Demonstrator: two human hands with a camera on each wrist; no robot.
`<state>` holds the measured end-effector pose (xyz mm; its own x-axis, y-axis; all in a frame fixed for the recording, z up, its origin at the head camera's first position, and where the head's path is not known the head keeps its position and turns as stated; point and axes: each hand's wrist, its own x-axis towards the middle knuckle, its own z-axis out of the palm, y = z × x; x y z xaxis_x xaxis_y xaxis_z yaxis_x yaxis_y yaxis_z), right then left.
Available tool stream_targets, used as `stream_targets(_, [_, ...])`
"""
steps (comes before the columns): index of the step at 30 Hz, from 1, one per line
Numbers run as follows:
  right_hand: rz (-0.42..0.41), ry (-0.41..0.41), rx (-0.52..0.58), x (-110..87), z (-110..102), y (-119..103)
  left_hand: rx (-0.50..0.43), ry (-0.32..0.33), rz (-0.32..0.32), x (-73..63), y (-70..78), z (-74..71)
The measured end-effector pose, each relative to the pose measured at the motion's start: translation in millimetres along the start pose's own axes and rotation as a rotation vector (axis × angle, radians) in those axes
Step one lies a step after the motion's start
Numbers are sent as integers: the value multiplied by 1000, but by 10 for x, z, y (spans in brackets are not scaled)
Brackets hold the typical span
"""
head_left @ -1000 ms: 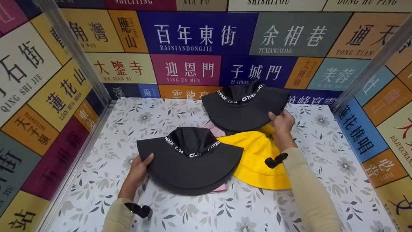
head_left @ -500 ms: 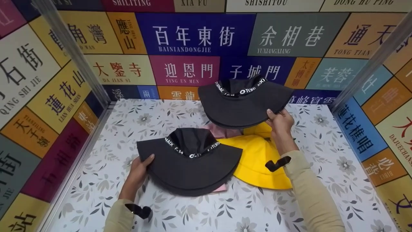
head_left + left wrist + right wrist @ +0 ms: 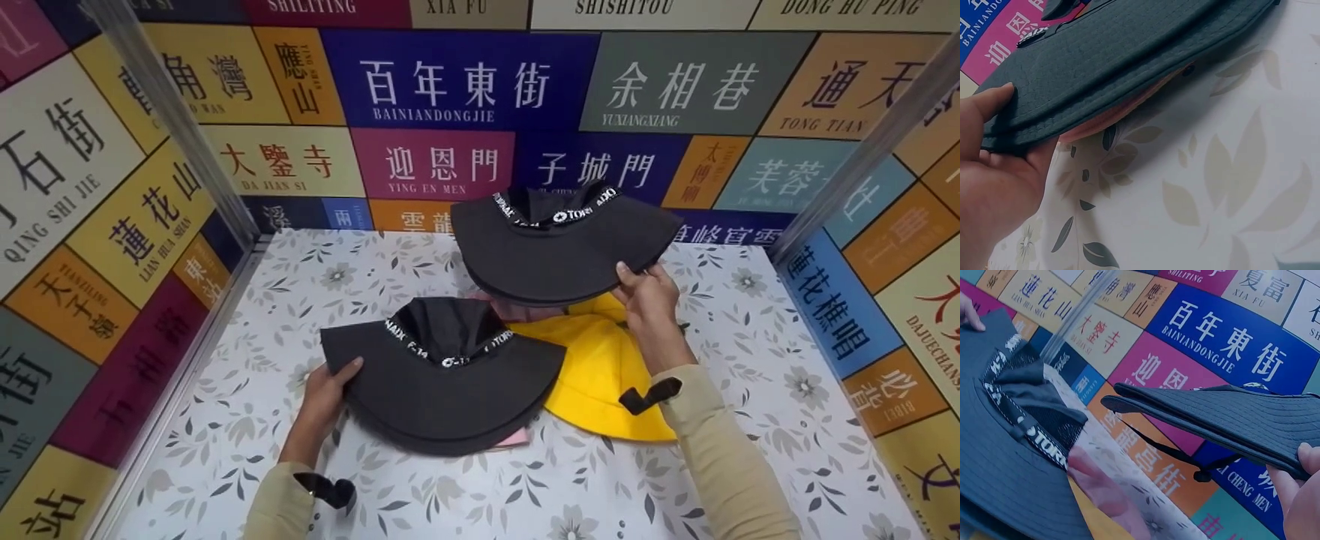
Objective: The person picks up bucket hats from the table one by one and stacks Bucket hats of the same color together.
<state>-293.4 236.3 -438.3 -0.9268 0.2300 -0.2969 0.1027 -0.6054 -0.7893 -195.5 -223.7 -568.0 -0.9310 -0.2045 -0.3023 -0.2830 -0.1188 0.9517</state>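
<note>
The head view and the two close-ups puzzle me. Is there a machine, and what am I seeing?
No machine, just a person: the left grip and right grip are bare hands. The widest picture comes from a camera worn on the head, looking forward and down; the close-ups come from cameras worn on each wrist. The left one holds the near dark hat by its edge; the right one holds up the far dark hat. A yellow hat lies on the leaf-patterned surface. Pink fabric peeks from under the near dark hat.
</note>
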Motion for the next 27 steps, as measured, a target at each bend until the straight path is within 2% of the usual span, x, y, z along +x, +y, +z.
stream_targets(5, [39,-40,60,-31,12,50,49,4,-5,-5,7,-8])
stream_targets(11, [78,-92,66,-87,46,118,7,-56,-30,23,30,-20])
stream_targets(17, [107,-131,36,-186,48,238,-26,-20,-75,-1,15,-19])
stream_targets(21, [136,-142,22,-257,68,323,-63,3,-72,3,-5,-11])
stream_targets(27, [170,-166,5,-352,83,443,-69,-8,-109,26,12,-14])
